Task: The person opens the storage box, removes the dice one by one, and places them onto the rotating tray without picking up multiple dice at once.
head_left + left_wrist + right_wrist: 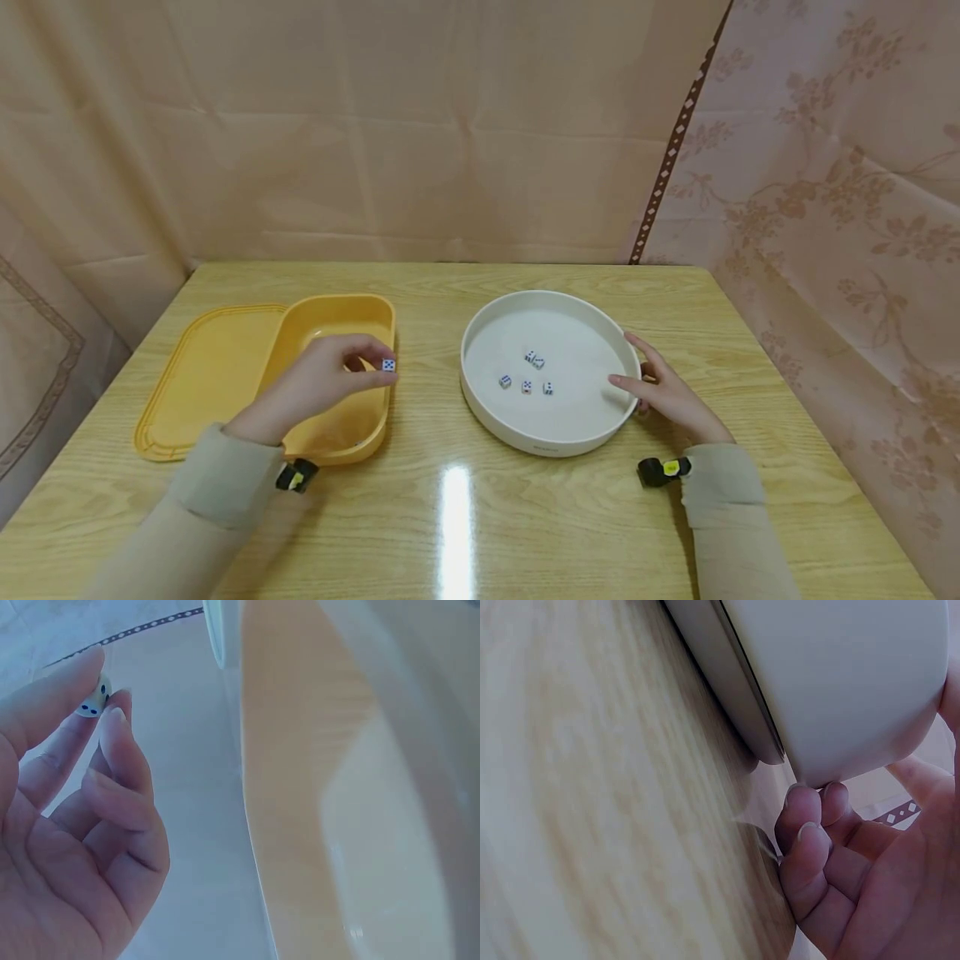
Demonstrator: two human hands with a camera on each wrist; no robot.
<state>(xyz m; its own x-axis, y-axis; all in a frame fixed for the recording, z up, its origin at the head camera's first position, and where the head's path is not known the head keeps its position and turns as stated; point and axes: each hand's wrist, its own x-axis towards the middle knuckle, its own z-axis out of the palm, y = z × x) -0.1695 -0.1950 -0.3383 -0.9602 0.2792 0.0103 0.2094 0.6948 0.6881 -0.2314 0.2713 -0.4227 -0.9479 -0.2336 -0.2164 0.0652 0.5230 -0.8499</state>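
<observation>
My left hand (318,375) pinches a white die (388,365) with blue pips between thumb and fingertips, over the right rim of a yellow box (341,312). In the left wrist view the die (93,701) shows at the fingertips, away from the palm. At the right side of a round white tray (555,329), my right hand (675,396) grips the wall, thumb over the rim and fingers outside. Seen from the right wrist, curled fingers (806,859) reach the tray's lower edge. Several dice (527,387) lie inside the tray, two of them close together.
A yellow lid (213,379) lies flat on the wooden table (525,517), left of the box and partly behind it. Small pieces show at the box's near bottom. Curtains (420,150) hang along the back and sides.
</observation>
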